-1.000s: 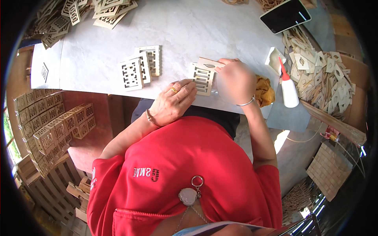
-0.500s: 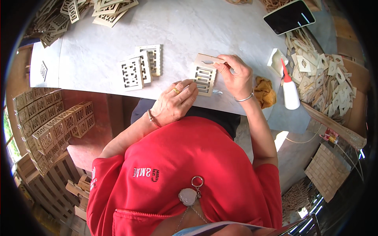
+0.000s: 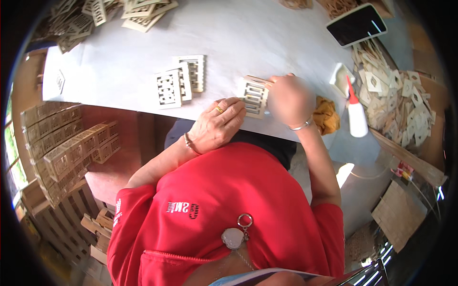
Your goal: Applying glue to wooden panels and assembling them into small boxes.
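A pale wooden panel with cut-out slots (image 3: 253, 99) lies near the table's front edge. My left hand (image 3: 220, 123) is closed at its left side, fingers pressed together on the panel's edge. Along the panel's far edge is a thin wooden piece (image 3: 258, 79), seen nearly edge-on. My right hand (image 3: 292, 101) is blurred on the panel's right side, with its fingertips closed at the right end of that piece. Left of my hands, several slotted panels (image 3: 168, 89) lie overlapping in a small group.
At right are a white bottle with a red nozzle (image 3: 357, 117), an orange-brown cloth (image 3: 326, 117), a pale open box (image 3: 341, 79), a phone (image 3: 357, 25) and a heap of wooden pieces (image 3: 405, 102). Panels (image 3: 145, 14) pile up far left; assembled lattice boxes (image 3: 76, 152) stand lower left.
The thin wooden piece has tipped from showing its flat, holed face to nearly edge-on at the panel's far edge. My right hand has turned and come nearer. The whole view has shifted slightly.
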`<state>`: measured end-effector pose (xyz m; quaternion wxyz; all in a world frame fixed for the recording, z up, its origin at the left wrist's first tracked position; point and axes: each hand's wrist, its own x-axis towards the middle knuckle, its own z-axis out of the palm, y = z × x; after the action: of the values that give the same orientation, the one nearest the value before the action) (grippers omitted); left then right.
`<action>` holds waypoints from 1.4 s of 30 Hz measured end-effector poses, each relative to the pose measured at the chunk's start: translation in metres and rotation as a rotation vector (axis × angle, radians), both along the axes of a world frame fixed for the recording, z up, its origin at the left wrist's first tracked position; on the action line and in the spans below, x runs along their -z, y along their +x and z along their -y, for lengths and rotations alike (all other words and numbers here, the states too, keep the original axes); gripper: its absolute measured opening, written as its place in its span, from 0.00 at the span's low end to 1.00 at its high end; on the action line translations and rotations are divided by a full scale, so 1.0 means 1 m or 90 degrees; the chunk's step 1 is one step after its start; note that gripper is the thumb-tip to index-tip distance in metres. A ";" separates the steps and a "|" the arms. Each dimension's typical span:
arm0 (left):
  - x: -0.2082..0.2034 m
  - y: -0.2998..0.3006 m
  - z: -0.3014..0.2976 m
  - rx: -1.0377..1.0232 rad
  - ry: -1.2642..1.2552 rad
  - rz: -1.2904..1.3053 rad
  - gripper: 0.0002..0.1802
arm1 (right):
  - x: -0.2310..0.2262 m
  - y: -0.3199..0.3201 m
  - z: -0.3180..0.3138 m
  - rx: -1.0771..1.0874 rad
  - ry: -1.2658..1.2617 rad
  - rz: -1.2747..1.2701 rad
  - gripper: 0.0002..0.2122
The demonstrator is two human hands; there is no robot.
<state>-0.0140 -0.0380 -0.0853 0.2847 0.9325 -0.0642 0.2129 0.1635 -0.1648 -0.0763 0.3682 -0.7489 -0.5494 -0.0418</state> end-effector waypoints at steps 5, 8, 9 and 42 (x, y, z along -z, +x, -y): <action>-0.020 -0.032 -0.025 -0.381 -0.151 -0.066 0.19 | -0.003 0.000 0.006 0.017 -0.004 -0.026 0.05; -0.012 -0.054 -0.059 -0.570 -0.121 -0.144 0.25 | -0.002 0.002 0.006 0.024 -0.004 -0.036 0.05; -0.011 -0.058 -0.066 -0.600 -0.111 -0.191 0.29 | -0.002 0.002 0.005 0.025 -0.012 -0.040 0.05; -0.006 0.010 -0.025 -0.243 -0.638 -0.134 0.09 | 0.012 0.001 0.006 0.046 0.025 -0.045 0.06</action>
<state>-0.0045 -0.0126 -0.0794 0.6555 0.6937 0.2445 0.1712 0.1642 -0.1711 -0.0881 0.4000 -0.7620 -0.5078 -0.0394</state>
